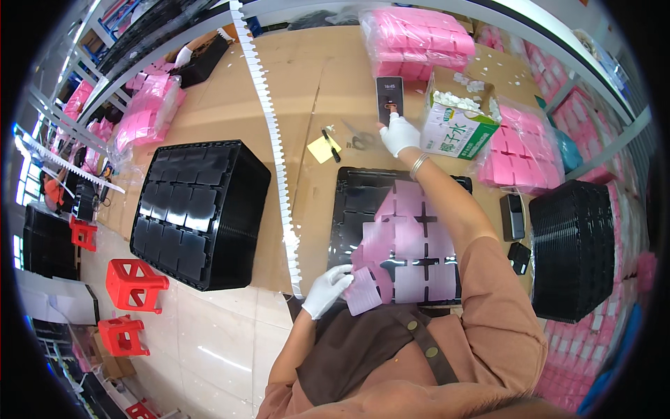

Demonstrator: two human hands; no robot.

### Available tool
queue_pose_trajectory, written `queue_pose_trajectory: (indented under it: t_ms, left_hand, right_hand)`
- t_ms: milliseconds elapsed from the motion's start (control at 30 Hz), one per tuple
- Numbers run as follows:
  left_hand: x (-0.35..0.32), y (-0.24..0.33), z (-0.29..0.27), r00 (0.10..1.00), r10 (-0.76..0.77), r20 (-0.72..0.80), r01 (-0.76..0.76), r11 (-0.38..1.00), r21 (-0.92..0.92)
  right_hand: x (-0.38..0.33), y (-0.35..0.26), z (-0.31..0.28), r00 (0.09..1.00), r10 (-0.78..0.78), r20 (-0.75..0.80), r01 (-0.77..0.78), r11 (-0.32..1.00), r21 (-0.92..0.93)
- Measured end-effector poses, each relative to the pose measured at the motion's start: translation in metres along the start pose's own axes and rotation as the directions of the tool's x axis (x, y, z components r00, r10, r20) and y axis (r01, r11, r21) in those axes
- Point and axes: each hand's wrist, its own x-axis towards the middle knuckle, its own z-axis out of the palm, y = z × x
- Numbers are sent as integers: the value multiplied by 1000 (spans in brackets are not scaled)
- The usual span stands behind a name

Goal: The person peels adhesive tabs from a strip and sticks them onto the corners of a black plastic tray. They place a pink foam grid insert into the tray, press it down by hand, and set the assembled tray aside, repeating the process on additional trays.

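My gloved left hand (326,292) is closed on the near left corner of a pink slotted foam sheet (408,241), whose edge is folded over there. This thin sheet lies crookedly on a black plastic tray (345,202) in front of me. Reaching across the tray, my gloved right hand (401,135) holds nothing. Its bare fingertip touches the lit screen of a phone (389,91) on the table, and the thumb stands apart from the finger. Scissors (359,137) lie just left of that hand, with a black pen (331,145) on a yellow note pad (320,149) beyond them.
Stacked black trays stand left (202,209) and right (572,244). An open carton (460,115) of white foam bits is beside the phone. Bagged pink foam (419,42) lies at the back. A white notched strip (269,126) crosses the table. Red stools (136,284) stand on the floor.
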Motion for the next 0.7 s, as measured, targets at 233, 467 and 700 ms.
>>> queue_pose_trajectory:
  t_ms: [233, 467, 700]
  left_hand:
    - [1, -2, -2, 998, -56, -5, 56, 997, 46]
    - [-8, -17, -7, 997, -70, 14, 70, 997, 15]
    - [13, 18, 27, 994, 79, -76, -100, 933, -345]
  right_hand:
    - [-64, 40, -32, 993, -118, 18, 115, 985, 129]
    - [-209, 154, -94, 974, 152, 170, -168, 982, 84]
    - [-273, 125, -79, 940, 182, 288, -230, 963, 141]
